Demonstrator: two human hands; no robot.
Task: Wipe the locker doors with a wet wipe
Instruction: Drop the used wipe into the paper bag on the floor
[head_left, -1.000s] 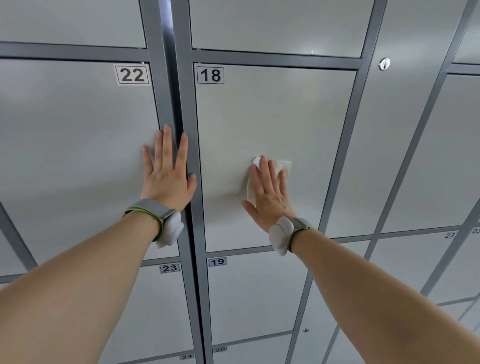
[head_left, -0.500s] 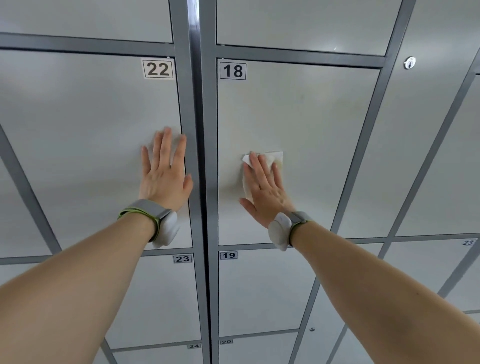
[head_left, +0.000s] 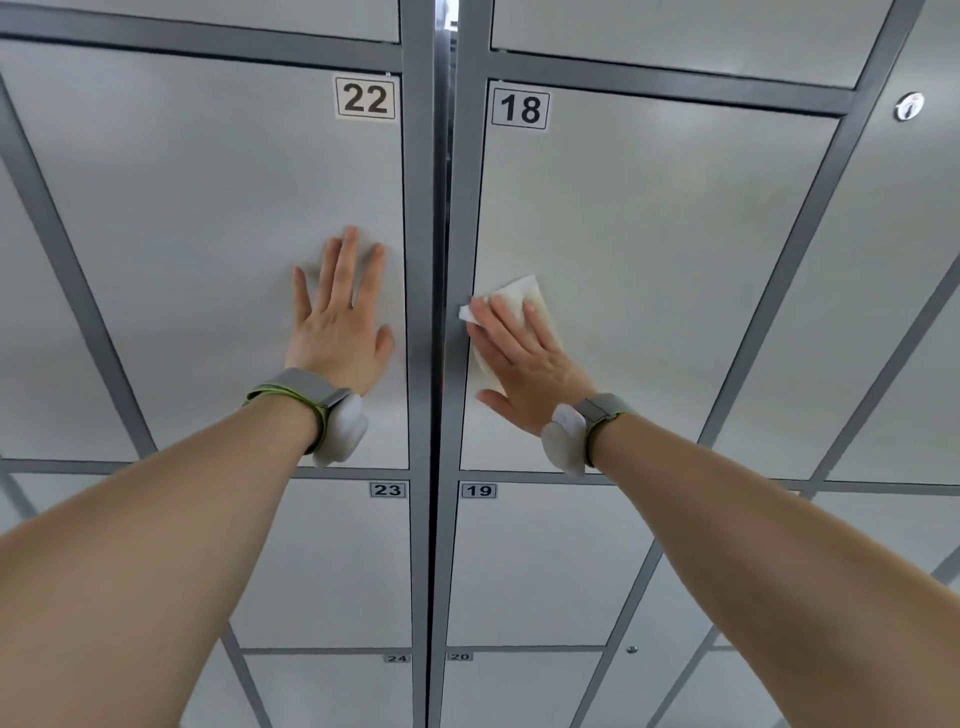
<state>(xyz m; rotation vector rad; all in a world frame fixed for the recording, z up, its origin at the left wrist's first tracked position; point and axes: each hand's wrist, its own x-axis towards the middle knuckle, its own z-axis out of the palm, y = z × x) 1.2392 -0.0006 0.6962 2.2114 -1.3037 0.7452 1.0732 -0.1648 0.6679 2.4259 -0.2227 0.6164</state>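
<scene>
The right hand (head_left: 524, 364), fingers (head_left: 506, 325) straight and pressing, had slid the wet wipe (head_left: 524, 299) over to the left edge of door 18 (head_left: 649, 260), probably finishing that stroke. The left hand (head_left: 337, 332) lay flat, open, left of that door.

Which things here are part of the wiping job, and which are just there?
Part of the job: wet wipe, right hand pressing it flat on door 18, left hand flat on door 22.
Just there: wristbands, number labels, round lock at upper right.
</scene>
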